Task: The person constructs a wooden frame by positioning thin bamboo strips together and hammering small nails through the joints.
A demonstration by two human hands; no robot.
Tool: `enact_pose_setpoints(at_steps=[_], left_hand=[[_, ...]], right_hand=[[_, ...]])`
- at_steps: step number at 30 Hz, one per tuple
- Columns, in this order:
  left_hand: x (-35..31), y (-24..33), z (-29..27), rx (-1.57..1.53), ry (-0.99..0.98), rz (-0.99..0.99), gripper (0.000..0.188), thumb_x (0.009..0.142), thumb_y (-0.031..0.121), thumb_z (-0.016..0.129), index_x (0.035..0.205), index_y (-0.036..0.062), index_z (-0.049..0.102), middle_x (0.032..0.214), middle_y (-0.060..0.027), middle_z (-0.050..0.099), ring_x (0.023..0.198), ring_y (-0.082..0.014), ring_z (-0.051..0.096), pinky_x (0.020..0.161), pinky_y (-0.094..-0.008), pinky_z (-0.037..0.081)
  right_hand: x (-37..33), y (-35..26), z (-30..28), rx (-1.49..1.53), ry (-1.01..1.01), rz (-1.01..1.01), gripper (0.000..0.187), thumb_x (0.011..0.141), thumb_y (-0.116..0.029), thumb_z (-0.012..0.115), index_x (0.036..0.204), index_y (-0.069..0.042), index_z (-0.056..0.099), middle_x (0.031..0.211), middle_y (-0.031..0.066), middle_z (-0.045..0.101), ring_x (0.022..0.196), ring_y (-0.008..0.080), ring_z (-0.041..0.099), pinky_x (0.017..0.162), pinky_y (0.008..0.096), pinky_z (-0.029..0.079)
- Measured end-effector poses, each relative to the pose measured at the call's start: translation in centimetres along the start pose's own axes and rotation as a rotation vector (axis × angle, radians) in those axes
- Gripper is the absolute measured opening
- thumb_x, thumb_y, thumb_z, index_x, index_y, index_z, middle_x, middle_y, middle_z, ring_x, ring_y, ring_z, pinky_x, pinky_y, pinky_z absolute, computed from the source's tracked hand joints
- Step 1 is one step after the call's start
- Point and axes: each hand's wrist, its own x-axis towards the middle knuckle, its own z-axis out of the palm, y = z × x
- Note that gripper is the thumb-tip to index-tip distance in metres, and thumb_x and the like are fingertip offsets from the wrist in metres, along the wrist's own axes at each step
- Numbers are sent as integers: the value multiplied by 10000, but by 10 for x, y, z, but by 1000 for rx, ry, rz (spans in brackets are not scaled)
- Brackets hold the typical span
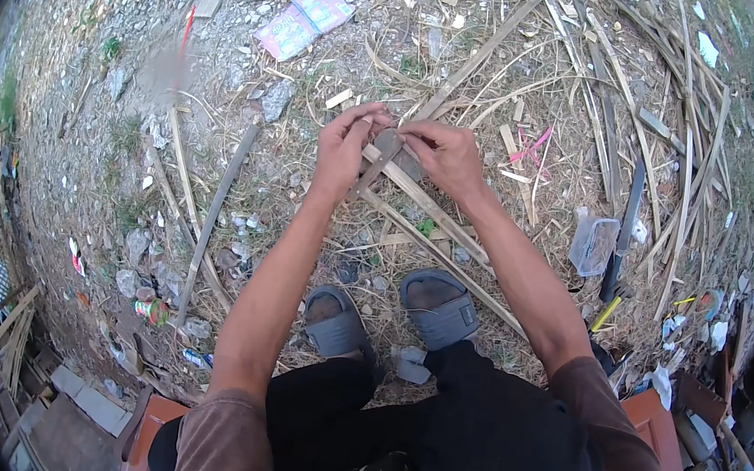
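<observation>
Beneath the crossed strips (pixel 438 214) a dark block (pixel 411 166) is partly hidden, to their upper left a grey patch (pixel 168 70) is blurred, what a clear box (pixel 579 247) to their right holds is indistinct, and below them the lower edge cuts off an orange seat (pixel 657 427).

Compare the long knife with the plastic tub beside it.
The knife is long and narrow; the tub is short and boxy.
The knife is dark and opaque, while the tub is clear.
The knife's upper end reaches past the tub's.
Both lie on the ground, right of the person.
</observation>
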Motion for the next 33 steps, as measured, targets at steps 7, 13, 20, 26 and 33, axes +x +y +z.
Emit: enact_pose_setpoints(at_steps=[7, 13, 20, 26, 33], left_hand=[[1, 12, -5, 296, -133, 61, 345, 906, 14, 639, 1250, 27, 611, 1091, -67, 710, 978, -115, 637, 860, -269, 501], [-11, 10, -11, 614, -163, 349, 399, 842, 46, 725, 1233, 69, 648, 1148, -83, 695, 1014, -190, 642, 885, -338, 502], [-41, 12, -49, 1136, -427, 564, 456, 846, 231, 731, 1292, 204, 641, 1271, -18, 662, 1248, -281, 530, 1027, -432, 431], [-29, 5, -63, 1208, -593, 653, 511, 895, 186, 671, 1389, 237, 550, 1412, 58, 561, 1296, -299, 491, 1073, -458, 398], [-16, 11, -63, 1233, -741, 668, 511, 895, 201, 671, 1390, 246, 551, 1433, 75, 537, 1297, -264, 488, 1061, -424, 410]], right_hand=[[0, 6, 1, -34, -3, -55, 144, 818, -110, 741, 961, -95, 754, 864, 126, 732, 756, 263, 724, 668, 342, 554], [-2, 9, 3, -4, 25, -20, 139, 826, -113, 740, 962, -88, 752, 879, 118, 737, 771, 260, 728, 675, 340, 557], [-4, 9, 4, 35, 20, 13, 154, 832, -112, 739, 983, -85, 750, 890, 111, 741, 766, 246, 730, 672, 330, 554], [-3, 8, 4, 35, 15, 30, 150, 831, -106, 737, 977, -75, 747, 888, 114, 741, 745, 241, 723, 658, 322, 546], [-6, 14, 3, 29, 14, 7, 143, 827, -91, 736, 968, -68, 745, 863, 122, 735, 726, 236, 719, 648, 327, 541]])
